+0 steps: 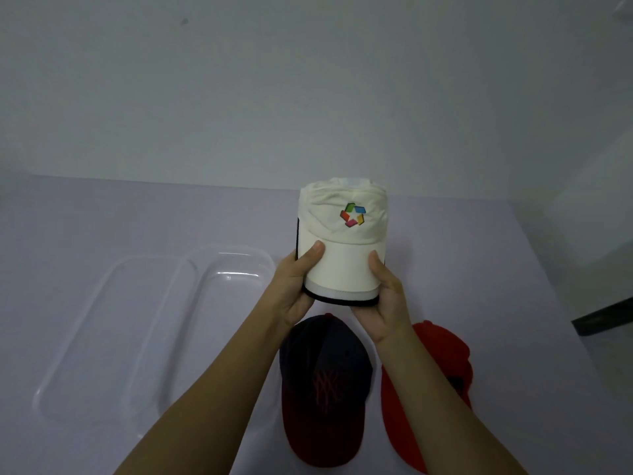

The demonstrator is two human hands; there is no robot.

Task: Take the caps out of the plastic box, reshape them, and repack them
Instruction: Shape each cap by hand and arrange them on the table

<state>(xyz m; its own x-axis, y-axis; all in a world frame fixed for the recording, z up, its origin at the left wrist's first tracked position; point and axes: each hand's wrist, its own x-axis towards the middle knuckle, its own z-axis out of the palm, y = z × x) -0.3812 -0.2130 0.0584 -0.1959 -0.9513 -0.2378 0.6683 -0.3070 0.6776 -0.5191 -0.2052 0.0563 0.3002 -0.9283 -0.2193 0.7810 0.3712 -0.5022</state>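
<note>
Three caps: white cap (344,241) gripped at its brim by left hand (295,286) and right hand (385,296), fingers curled; navy cap (323,389), red cap (442,358) on table (479,262). One plastic box (219,269).

Dim, cool light fills the room, turning the wall (308,80) and desk (102,217) greyish-violet. The cream cap (342,262) is the brightest thing here, while the dark cap (322,371) sinks into shadow. Faint glints mark the plastic box (212,303) rim. The edges bow, and everything looks slightly soft.
</note>
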